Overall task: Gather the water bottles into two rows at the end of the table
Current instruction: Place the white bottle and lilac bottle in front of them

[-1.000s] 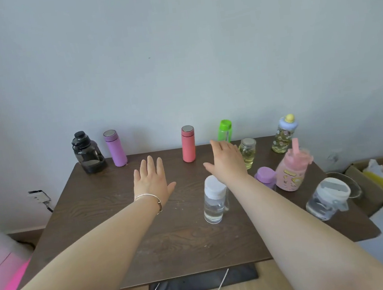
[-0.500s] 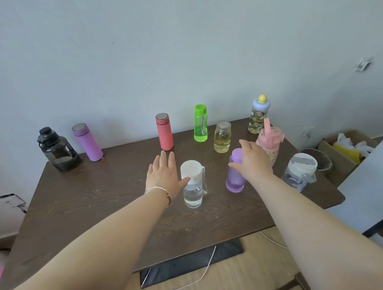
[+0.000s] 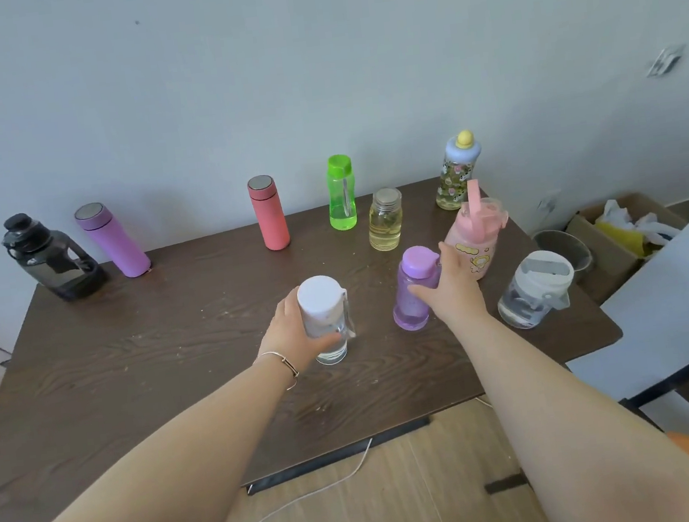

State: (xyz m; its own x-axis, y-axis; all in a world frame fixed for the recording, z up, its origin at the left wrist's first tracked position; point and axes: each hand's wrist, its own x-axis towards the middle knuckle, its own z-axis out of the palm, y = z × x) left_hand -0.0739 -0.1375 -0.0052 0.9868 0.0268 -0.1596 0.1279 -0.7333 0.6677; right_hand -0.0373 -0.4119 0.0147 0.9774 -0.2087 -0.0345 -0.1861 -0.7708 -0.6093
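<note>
Several bottles stand on a dark wooden table (image 3: 132, 371). My left hand (image 3: 291, 335) grips a clear bottle with a white cap (image 3: 324, 319) mid-table. My right hand (image 3: 451, 291) wraps a small purple bottle (image 3: 413, 291) to its right. Along the far edge stand a black jug (image 3: 50, 260), a purple flask (image 3: 113, 240), a red flask (image 3: 269, 213), a green bottle (image 3: 341, 192), a yellow-tinted jar (image 3: 384, 221) and a patterned bottle with a yellow knob (image 3: 457, 170). A pink bottle (image 3: 477, 233) and a clear white-lidded jug (image 3: 530, 289) stand at the right.
A white wall backs the table. Off the right edge sit a metal bowl (image 3: 564, 248) and a cardboard box (image 3: 623, 233) with wrappers, beside a grey-white surface (image 3: 682, 299). A white cable (image 3: 309, 496) lies on the wooden floor below the table's near edge.
My left hand moved right and closed around the white-capped bottle. My right hand came back from the far bottles and settled around the purple bottle. The view swung to the right.
</note>
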